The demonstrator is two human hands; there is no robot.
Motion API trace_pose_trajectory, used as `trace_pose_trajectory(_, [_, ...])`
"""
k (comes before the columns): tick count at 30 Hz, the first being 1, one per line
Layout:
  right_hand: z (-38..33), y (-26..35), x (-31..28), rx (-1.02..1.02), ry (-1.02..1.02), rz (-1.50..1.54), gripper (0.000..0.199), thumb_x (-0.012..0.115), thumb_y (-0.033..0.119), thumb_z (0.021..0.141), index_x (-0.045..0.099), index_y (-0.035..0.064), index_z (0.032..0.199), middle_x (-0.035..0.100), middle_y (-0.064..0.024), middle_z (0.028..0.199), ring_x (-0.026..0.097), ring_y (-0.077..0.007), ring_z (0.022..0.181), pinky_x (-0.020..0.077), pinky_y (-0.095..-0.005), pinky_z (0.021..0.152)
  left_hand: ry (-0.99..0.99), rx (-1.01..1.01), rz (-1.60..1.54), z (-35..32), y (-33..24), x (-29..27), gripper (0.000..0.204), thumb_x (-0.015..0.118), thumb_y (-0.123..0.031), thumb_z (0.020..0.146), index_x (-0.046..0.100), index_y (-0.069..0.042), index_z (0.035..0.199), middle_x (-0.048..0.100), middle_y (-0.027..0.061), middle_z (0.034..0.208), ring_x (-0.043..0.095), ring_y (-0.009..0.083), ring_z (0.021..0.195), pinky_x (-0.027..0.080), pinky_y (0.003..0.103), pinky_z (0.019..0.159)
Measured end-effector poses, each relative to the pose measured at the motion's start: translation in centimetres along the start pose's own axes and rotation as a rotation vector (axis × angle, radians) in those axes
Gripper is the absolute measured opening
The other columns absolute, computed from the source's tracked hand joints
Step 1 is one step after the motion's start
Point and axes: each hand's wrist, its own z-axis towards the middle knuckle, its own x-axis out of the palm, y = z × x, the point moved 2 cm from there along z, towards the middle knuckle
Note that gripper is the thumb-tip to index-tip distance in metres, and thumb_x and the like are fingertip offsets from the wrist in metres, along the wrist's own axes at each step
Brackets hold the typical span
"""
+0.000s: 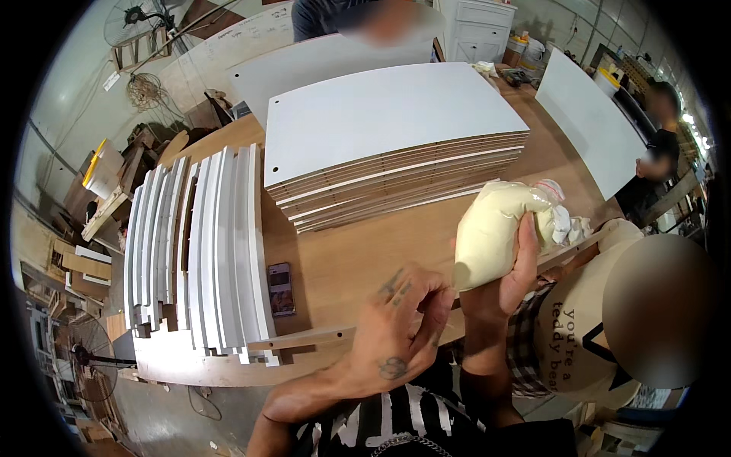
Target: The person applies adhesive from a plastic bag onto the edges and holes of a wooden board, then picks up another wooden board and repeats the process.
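Note:
My right hand (521, 263) is wrapped around a plump clear plastic bag of pale yellow filling (491, 232), held up above the near edge of the table. The bag's gathered, twisted end lies to the right, with white and reddish bits on it. To the left of the bag's lower corner, my left hand (400, 327) has its fingers curled in a pinch. Whatever sits between those fingertips, if anything, is hidden.
On the wooden table (335, 282) are a stack of white panels (396, 114), a row of white strips (221, 251) and a phone (281, 289). One person sits close at my right; another holds a white panel (586, 122); a third stands across the table.

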Motion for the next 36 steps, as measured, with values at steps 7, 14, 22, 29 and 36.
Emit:
trace_pose_trajectory(7, [0.8,-0.9,-1.8,-0.272,-0.013,-0.349,0.038,0.039,0.033,0.099,0.046,0.0085,0.127,0.058,-0.0086,0.111,0.061,-0.0175,0.090,0.0557,-0.0316,0.069,0.019,-0.292,-0.208,-0.9,-0.8,-1.0,0.012,0.054,-0.011,0.094,0.055,0.002,0.092,0.056,0.0052,0.077,0.053,0.0114,0.071,0.044,0.024,0.066])
trace_pose_trajectory(14, [0.8,-0.1,-0.1,-0.003,-0.080,-0.062,0.037,0.047,0.038,0.095,0.051,0.0129,0.121,0.061,-0.0059,0.105,0.062,-0.0190,0.091,0.0550,-0.0347,0.066,-0.177,-0.324,-0.433,-4.0,1.5,-3.4,0.038,0.054,-0.035,0.095,0.046,-0.003,0.074,0.046,0.0041,0.063,0.044,0.0107,0.053,0.038,0.024,0.049])
trace_pose_trajectory(22, [0.7,-0.5,0.3,0.015,0.056,0.049,0.035,0.049,0.039,0.094,0.053,0.0145,0.118,0.062,-0.0035,0.104,0.061,-0.0186,0.088,0.0509,-0.0354,0.063,-0.880,-0.269,0.000,-17.9,5.1,-17.8,0.028,0.056,-0.025,0.094,0.060,0.001,0.086,0.063,0.0122,0.076,0.060,0.0168,0.072,0.048,0.028,0.067])
trace_pose_trajectory(29, [1.5,-1.0,-0.9,0.099,0.017,0.058,0.036,0.050,0.041,0.093,0.054,0.0168,0.119,0.061,-0.0018,0.107,0.060,-0.0186,0.092,0.0500,-0.0371,0.067,-1.419,-0.606,0.004,-45.8,19.6,-28.6,0.023,0.063,-0.022,0.089,0.061,0.000,0.085,0.060,0.0061,0.074,0.056,0.0133,0.068,0.050,0.026,0.067])
trace_pose_trajectory(36, [1.9,-1.6,-0.8,0.065,0.024,-0.024,0.036,0.052,0.042,0.092,0.054,0.0176,0.118,0.060,-0.0010,0.109,0.059,-0.0182,0.094,0.0491,-0.0382,0.069,-1.607,-1.265,-0.175,-55.1,30.8,-17.6,0.052,0.053,-0.052,0.090,0.052,-0.003,0.073,0.056,0.0069,0.073,0.052,0.0197,0.064,0.045,0.035,0.054])
